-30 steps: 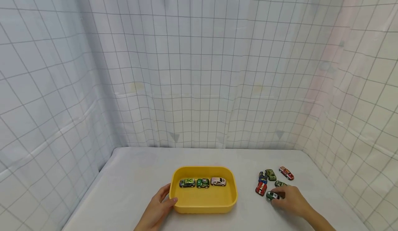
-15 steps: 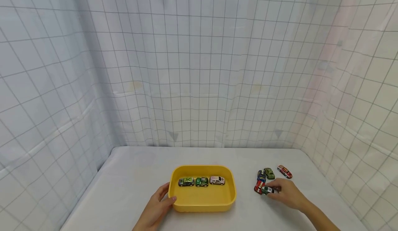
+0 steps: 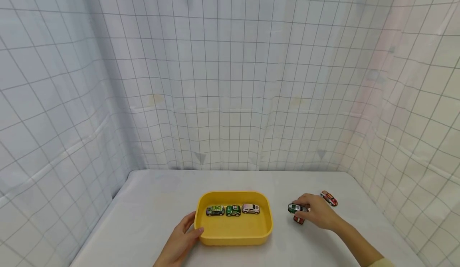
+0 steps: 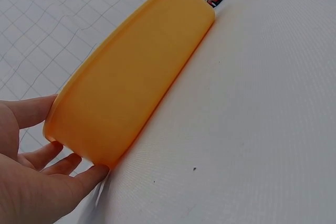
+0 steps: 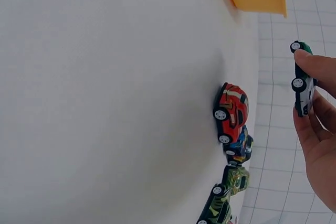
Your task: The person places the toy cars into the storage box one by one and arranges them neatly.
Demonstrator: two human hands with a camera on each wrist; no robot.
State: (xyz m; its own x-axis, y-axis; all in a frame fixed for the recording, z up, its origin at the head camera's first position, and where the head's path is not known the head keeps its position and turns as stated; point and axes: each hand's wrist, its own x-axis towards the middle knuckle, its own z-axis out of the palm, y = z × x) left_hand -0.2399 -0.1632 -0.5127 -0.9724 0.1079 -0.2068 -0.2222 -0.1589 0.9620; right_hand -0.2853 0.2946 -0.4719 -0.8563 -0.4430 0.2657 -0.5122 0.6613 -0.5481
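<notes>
Thumb over the rim and fingers against the outside, my left hand [image 3: 179, 241] grips the left end of a yellow plastic tray [image 3: 235, 230]. Three toy cars stand in a row inside it: a lime-and-black one [image 3: 215, 210], a green one [image 3: 232, 210] and a white-and-pink one [image 3: 250, 208]. My right hand [image 3: 318, 212] pinches a green-and-white toy car [image 5: 301, 80] between thumb and fingers, raised off the table right of the tray. Below it are a red toy car [image 5: 232, 109] and a blue one [image 5: 240, 148], the blue one hidden in the head view.
Two green camouflage toy cars [image 5: 236, 179] stand behind the blue one in the right wrist view. A red-and-orange toy car [image 3: 329, 198] lies farther back right. White table cloth [image 3: 158, 195] surrounds the tray, and gridded curtains [image 3: 230, 99] enclose the table.
My right hand has lifted the green-and-white car off the table and carried it left and away from me, over the red car. The left hand and tray have hardly moved.
</notes>
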